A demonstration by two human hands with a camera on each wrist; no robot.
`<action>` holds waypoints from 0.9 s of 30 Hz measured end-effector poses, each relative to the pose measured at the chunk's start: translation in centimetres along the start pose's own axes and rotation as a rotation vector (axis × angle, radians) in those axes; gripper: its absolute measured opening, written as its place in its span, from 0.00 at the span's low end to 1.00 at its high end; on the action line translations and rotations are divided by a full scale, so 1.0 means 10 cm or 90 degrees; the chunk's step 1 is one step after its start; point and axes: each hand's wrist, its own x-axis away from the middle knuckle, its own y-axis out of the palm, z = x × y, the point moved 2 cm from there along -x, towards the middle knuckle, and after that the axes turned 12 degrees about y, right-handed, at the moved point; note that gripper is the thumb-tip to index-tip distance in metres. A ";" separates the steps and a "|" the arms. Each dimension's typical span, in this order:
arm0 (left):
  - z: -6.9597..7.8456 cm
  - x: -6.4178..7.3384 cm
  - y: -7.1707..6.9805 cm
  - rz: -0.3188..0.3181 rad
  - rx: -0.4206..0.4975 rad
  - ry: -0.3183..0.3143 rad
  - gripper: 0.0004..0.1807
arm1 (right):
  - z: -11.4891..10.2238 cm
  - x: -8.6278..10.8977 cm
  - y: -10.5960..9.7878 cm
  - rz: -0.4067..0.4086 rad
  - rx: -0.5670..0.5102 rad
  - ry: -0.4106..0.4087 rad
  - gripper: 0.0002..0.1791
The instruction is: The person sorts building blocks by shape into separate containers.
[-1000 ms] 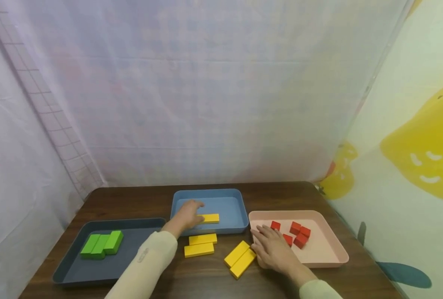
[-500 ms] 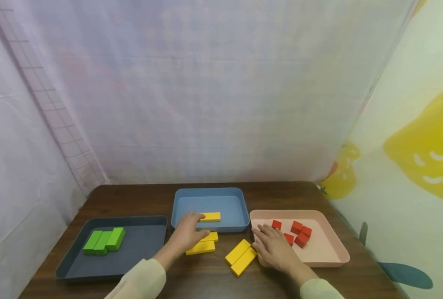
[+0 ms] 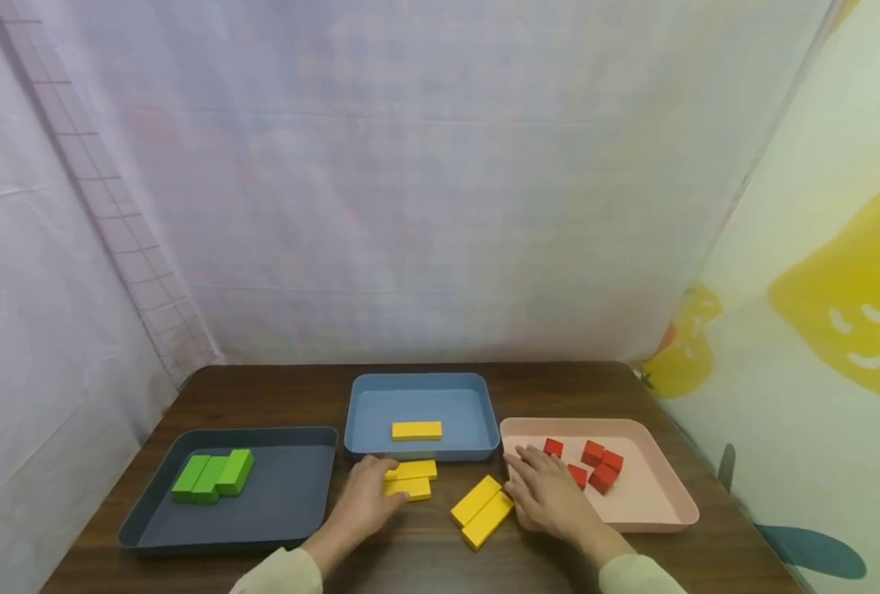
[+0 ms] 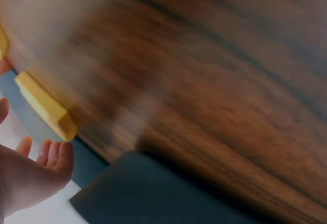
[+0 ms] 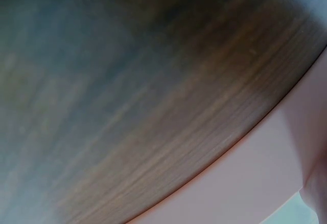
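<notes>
My left hand (image 3: pixel 365 497) reaches over the left ends of two yellow blocks (image 3: pixel 414 469) lying side by side on the table. Its thumb and fingers are spread apart around those ends; in the left wrist view the fingers (image 4: pixel 61 157) stand beside a yellow block (image 4: pixel 46 104), with no clear grip on it. My right hand (image 3: pixel 554 499) lies with loosely extended fingers over the near left rim of the pink tray (image 3: pixel 665 503), beside another pair of yellow blocks (image 3: pixel 477 501). Several red cubes (image 3: pixel 604 478) sit in that tray, partly hidden by the hand.
A blue tray (image 3: pixel 472 408) at the back middle holds one yellow block (image 3: pixel 416 431). On the left, a dark tray (image 3: pixel 291 487) carries three green blocks (image 3: pixel 212 476). The wooden table (image 3: pixel 276 379) ends at hanging curtains. The right wrist view is mostly blurred tabletop.
My left hand has drawn back from the blue tray towards the near yellow blocks, leaving one yellow block in the tray uncovered. The right hand stays at the pink tray.
</notes>
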 end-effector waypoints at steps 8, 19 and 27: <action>-0.09 0.05 0.04 -0.010 -0.027 0.020 0.23 | -0.02 0.01 -0.02 -0.001 -0.005 -0.001 0.29; -0.13 0.05 0.05 -0.027 -0.034 0.072 0.15 | -0.02 -0.01 -0.02 0.004 -0.003 -0.002 0.29; -0.16 0.04 0.08 -0.059 -0.024 0.078 0.14 | -0.02 0.01 -0.02 0.014 -0.006 -0.009 0.29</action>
